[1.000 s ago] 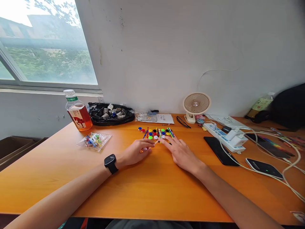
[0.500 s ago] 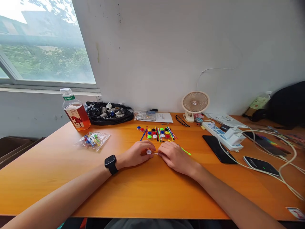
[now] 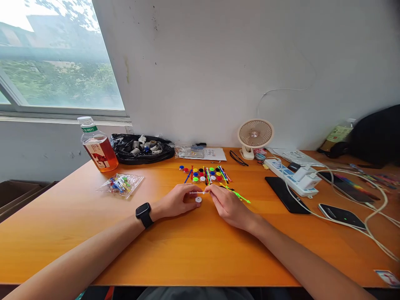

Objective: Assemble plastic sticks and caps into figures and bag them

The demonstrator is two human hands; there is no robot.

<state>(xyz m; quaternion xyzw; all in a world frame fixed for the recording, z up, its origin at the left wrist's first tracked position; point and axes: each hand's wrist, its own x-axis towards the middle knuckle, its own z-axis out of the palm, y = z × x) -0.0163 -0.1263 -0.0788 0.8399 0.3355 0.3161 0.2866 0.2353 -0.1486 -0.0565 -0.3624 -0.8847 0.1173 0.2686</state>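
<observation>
- Orange counter [image 3: 187, 250] against a scuffed white wall. A little desk fan [image 3: 255, 135] stands at the back, so I'll place everything off that.
- Left of the fan and a bit nearer the person, there's a spread of coloured discs and sticks [image 3: 206, 174] lying flat.
- Nearer again from the fan, the left hand [image 3: 178, 201] and right hand [image 3: 229, 204] meet. Each has its fingers pinched tight on one end of a thin white stick [image 3: 197, 192], held level just off the counter.
- A white disc [image 3: 198, 200] lies flat right under the stick, by the left fingertips (touching them or not, can't tell).
- A green stick [image 3: 242, 196] lies loose on the fan side of the right hand.
- My read of the step in hand: the stick is picked up and sits over the disc. Any next move calls for a small, steady fingertip grip, since the stick is thin and the disc looks light enough to skid.
- Well left of the fan are a tea bottle [image 3: 98, 146] and a clear bag of pieces [image 3: 120, 184].
</observation>
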